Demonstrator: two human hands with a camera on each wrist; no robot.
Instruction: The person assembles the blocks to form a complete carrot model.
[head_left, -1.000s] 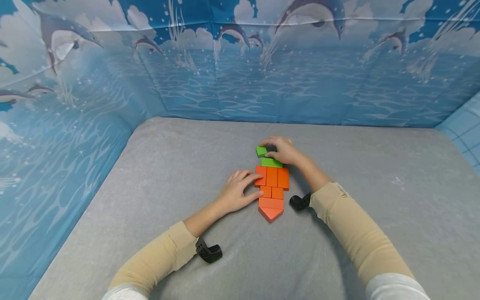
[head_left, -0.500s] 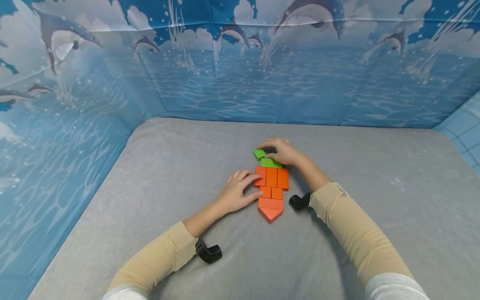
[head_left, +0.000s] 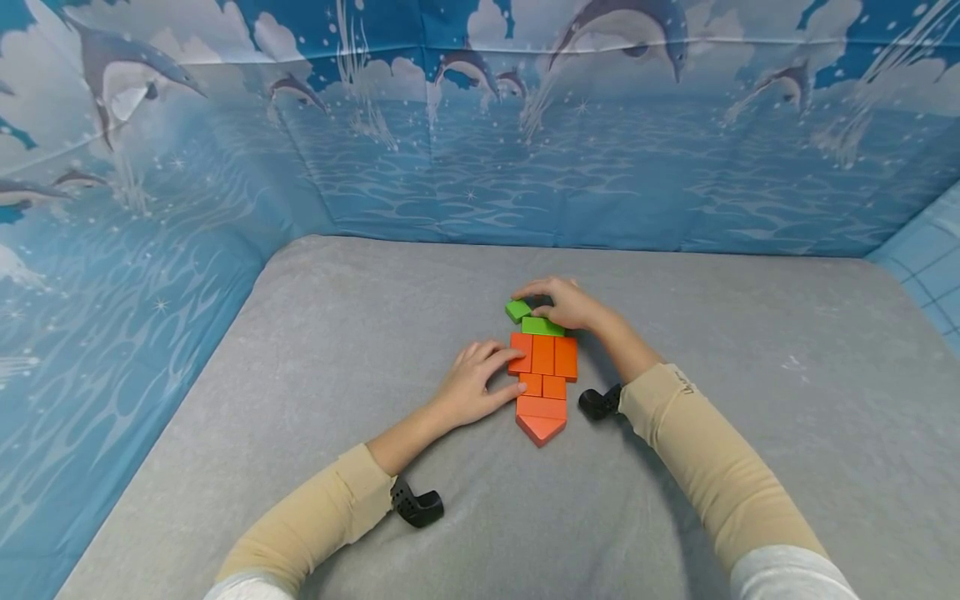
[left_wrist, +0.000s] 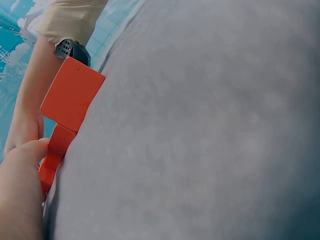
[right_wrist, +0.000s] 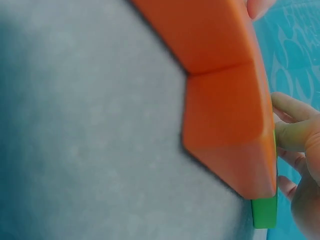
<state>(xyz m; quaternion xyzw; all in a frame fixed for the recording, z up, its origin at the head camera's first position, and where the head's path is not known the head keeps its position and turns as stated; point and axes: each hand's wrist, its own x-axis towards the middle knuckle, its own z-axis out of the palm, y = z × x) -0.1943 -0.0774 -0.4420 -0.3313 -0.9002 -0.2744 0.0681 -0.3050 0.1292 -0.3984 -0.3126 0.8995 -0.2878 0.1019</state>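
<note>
In the head view, flat orange blocks [head_left: 543,355] form a figure that ends in a pointed red-orange block [head_left: 541,429] toward the person. A long green block [head_left: 543,326] lies against the far end of the orange ones. Beyond its left corner a small green block [head_left: 517,311] sits turned like a diamond. My right hand [head_left: 566,305] pinches that small block between thumb and index finger. My left hand [head_left: 472,379] rests at the figure's left side, thumb and index fingertips spread and touching orange blocks. The left wrist view shows its thumb [left_wrist: 31,150] against an orange block [left_wrist: 62,137].
Grey cloth [head_left: 360,317] covers the table. A blue dolphin-print sheet [head_left: 480,150] rises behind it and along the left. Black wrist cameras, one at the left sleeve [head_left: 418,507] and one at the right [head_left: 598,405], stand low over the cloth.
The small green block has turned from square-on to a diamond and slid slightly left and nearer the person. The right hand has shifted slightly with it; the left hand stays put.
</note>
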